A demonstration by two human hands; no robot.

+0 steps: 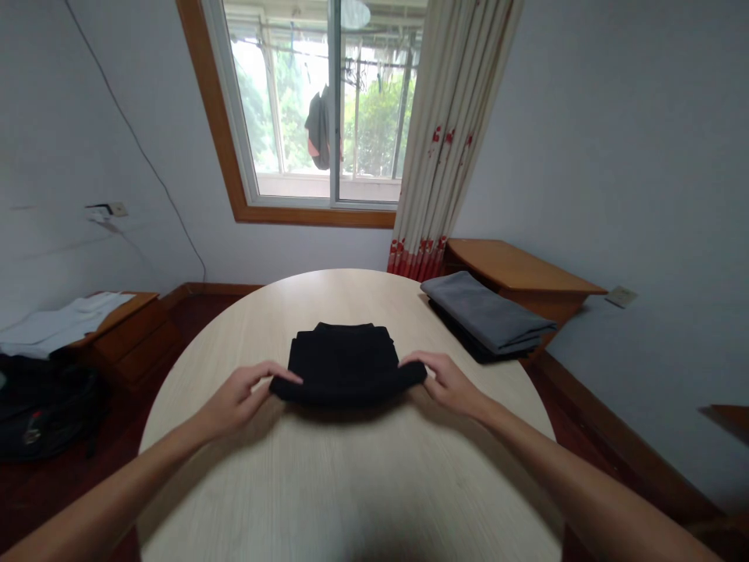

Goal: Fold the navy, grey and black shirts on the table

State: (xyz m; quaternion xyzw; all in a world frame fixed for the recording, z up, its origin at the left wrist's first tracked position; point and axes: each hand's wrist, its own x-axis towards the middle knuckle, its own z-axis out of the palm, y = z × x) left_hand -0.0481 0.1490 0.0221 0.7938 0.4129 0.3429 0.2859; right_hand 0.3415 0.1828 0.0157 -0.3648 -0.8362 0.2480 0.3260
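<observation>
A folded black garment (345,361) lies in the middle of a round light-wood table (351,484). My left hand (243,394) pinches the garment's near left corner between thumb and fingers. My right hand (448,381) pinches its near right corner the same way. Both near corners are lifted slightly off the tabletop.
A stack of folded grey and dark cloth (485,316) sits at the table's far right edge. A wooden cabinet (515,269) stands behind it by the curtain (450,133). On the left are a low wooden stand with white cloth (64,320) and a dark bag (40,406) on the floor.
</observation>
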